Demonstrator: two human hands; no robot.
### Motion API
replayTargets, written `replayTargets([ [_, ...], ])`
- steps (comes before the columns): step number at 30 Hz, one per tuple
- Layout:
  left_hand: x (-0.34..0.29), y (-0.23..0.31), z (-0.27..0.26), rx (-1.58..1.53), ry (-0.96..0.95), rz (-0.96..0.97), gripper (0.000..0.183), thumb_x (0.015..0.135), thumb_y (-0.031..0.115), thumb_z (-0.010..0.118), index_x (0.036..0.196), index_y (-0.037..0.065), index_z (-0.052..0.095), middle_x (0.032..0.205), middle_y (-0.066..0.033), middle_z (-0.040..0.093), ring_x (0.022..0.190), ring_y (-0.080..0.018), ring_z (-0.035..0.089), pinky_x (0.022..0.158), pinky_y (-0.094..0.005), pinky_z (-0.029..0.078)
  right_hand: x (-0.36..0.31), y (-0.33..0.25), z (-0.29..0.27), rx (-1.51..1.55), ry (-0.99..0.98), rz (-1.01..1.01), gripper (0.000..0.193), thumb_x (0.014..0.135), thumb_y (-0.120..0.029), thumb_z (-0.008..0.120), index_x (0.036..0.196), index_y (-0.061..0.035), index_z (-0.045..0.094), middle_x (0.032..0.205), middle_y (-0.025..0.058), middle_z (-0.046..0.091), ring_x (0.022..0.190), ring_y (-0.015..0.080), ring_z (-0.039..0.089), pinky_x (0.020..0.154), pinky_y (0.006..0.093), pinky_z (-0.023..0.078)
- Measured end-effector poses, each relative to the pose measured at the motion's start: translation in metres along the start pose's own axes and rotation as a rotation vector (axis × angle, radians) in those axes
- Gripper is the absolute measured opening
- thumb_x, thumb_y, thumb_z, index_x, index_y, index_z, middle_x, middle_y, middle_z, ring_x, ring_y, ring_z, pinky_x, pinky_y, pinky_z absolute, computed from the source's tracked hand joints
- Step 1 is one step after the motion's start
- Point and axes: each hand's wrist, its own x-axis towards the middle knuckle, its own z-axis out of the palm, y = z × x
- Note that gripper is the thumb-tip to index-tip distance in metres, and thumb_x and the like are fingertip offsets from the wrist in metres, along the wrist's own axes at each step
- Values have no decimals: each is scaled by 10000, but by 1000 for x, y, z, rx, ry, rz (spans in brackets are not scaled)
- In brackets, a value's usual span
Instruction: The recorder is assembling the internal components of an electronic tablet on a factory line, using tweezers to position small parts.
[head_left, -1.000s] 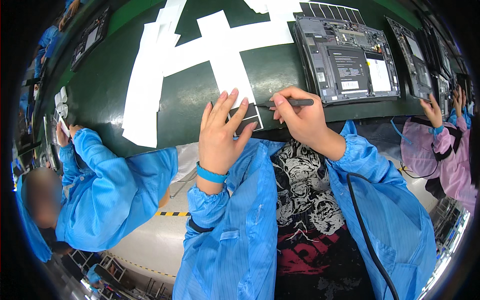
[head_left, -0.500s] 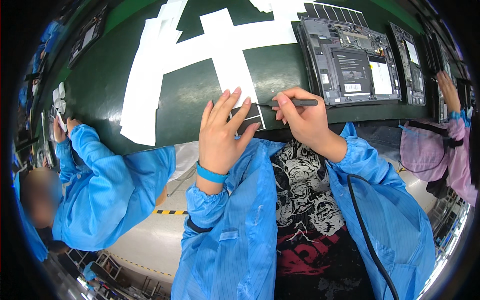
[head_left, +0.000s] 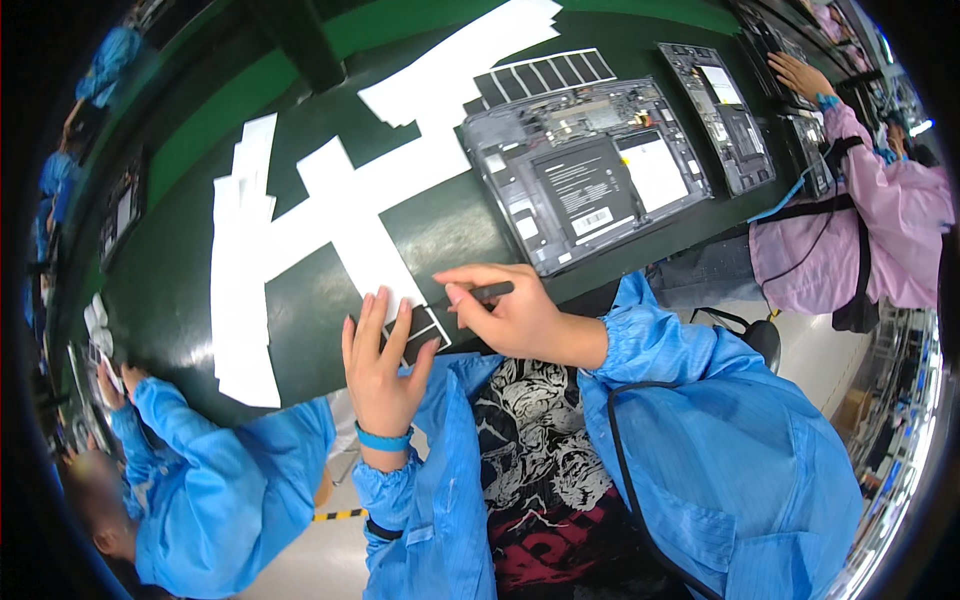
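Note:
My left hand [head_left: 380, 370] lies with its fingers stretched out over the near end of a white backing strip [head_left: 375, 260]. Black rectangular adhesive pads [head_left: 422, 347] on that end show beside its fingertips and thumb, partly covered. To the right, my right hand [head_left: 530, 325] is closed around black tweezers [head_left: 494, 291]. Their tip points left toward the strip's right edge, beside the pads; whether it touches cannot be made out.
An opened laptop base [head_left: 504, 150] with a battery [head_left: 585, 190] lies right of the strip, a sheet of black pads [head_left: 545, 75] behind it. More white strips [head_left: 240, 290] lie left. Another device [head_left: 740, 150] stands farther right. Co-workers sit left, in a blue sleeve [head_left: 200, 440], and right, in pink [head_left: 880, 190].
The whole view has turned and shifted, so the bench and my hands appear lower and farther left. Both hands keep about the same place on and beside the strip.

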Motion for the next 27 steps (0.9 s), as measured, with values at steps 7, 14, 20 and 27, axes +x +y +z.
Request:
replayTargets([
  [7, -1, 4, 7, 84, -17, 100, 429, 783, 100, 700, 1207, 63, 645, 1333, -104, 572, 1311, -352, 459, 1101, -571, 283, 1, -1, -8, -87, 19, -96, 202, 885, -19, 617, 1078, 14, 667, 912, 128, 696, 726, 123, 662, 600, 248, 524],
  [14, 1, 10, 5, 164, -38, 122, 445, 802, 96, 672, 1244, 65, 625, 1337, -110, 563, 1308, -357, 460, 1098, -576, 289, 1, -4, -7, -68, 27, -187, 214, 874, -23, 615, 1079, 35, 630, 866, 151, 672, 613, 188, 650, 526, 286, 505],
  [20, 2, 6, 7, 237, -54, 138, 438, 799, 119, 676, 1233, 77, 633, 1328, -95, 566, 1301, -355, 471, 1079, -591, 307, -2, -1, -10, -72, 23, -295, 255, 870, -14, 608, 1120, 36, 615, 886, 158, 661, 609, 218, 643, 531, 303, 521],
  [27, 3, 15, 6, 186, -84, 70, 454, 790, 88, 666, 1241, 56, 618, 1331, -117, 560, 1315, -383, 447, 1088, -611, 273, -7, -29, -44, 38, 7, -420, 249, 872, -17, 616, 1121, -7, 610, 770, 91, 609, 555, 202, 578, 501, 312, 454],
])
